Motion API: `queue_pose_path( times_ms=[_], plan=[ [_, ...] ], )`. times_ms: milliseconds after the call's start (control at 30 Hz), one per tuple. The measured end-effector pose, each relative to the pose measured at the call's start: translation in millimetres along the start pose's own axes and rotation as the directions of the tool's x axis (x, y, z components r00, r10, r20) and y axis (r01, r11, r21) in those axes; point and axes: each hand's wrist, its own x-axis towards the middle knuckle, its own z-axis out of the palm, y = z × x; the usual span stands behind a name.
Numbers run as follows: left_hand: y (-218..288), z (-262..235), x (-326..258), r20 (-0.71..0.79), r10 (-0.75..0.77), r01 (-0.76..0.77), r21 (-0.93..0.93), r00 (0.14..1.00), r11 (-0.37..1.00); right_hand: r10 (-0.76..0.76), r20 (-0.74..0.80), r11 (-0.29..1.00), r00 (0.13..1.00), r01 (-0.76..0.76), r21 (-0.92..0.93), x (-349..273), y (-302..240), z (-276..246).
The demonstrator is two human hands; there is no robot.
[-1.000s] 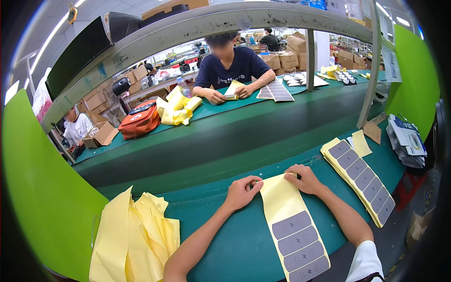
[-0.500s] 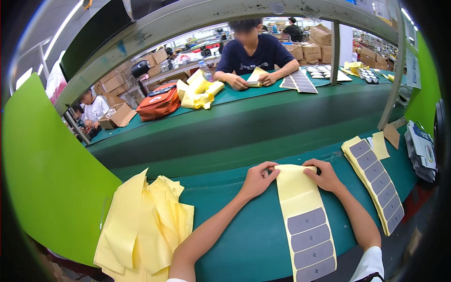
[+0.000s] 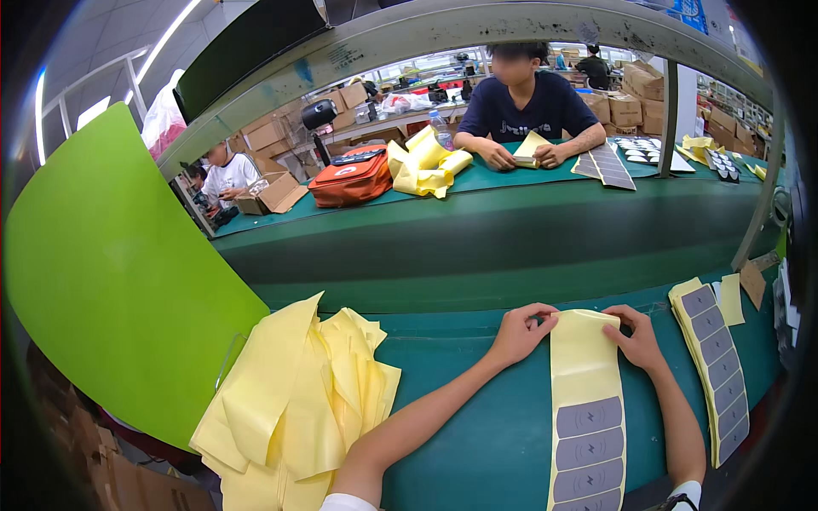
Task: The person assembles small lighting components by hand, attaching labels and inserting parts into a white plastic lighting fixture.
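Note:
A long yellow backing strip of grey stickers [image 3: 588, 362] lies lengthwise before me on the green bench. Its far part is bare yellow paper; the grey rounded labels, each with a dark bolt mark, run along the near part. My left hand [image 3: 523, 332] pinches the far left corner between thumb and fingers. My right hand [image 3: 635, 336] pinches the far right corner, thumb on top. The far edge curls slightly between the hands. Beyond my right forearm rests a stack of similar sticker strips [image 3: 720, 366].
Crumpled yellow backing sheets [image 3: 290, 409] pile up at the left beside a green partition [image 3: 119, 281]. A small yellow paper piece [image 3: 731, 300] lies by the stack. Across the raised green ledge, a co-worker [image 3: 532, 111] handles yellow sheets near an orange bag [image 3: 351, 177].
The whole view has swung left, so everything sits further right in the picture. Both hands keep their hold on the strip's far corners.

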Motion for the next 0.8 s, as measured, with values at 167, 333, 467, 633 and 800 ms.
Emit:
queue_pose_path(
  times_ms=[167, 333, 467, 633, 800],
  plan=[
    [5, -1, 0, 0.000, -0.036, 0.036, 0.003, 0.999, 0.999, 0.072, 0.023, 0.996, 0.997, -0.070, -0.058, 1, 6, -4],
    [6, -4, -2, -0.020, -0.036, 0.036, 0.001, 0.999, 0.999, 0.041, 0.015, 0.997, 0.999, -0.042, 0.058, 5, 1, 2],
    [8, 0, 0, -0.039, 0.010, -0.009, 0.015, 0.999, 1.000, 0.063, -0.003, 0.993, 0.998, -0.062, 0.100, 1, -4, -4],
    [4, 0, -1, -0.025, 0.028, -0.028, -0.005, 0.999, 1.000, 0.047, -0.026, 0.998, 0.999, -0.046, 0.050, 4, 3, -3],
    [2, -2, -1, -0.028, 0.037, -0.037, 0.008, 0.999, 0.999, 0.055, -0.029, 0.997, 0.998, -0.053, 0.054, 5, -4, 2]
  ],
)
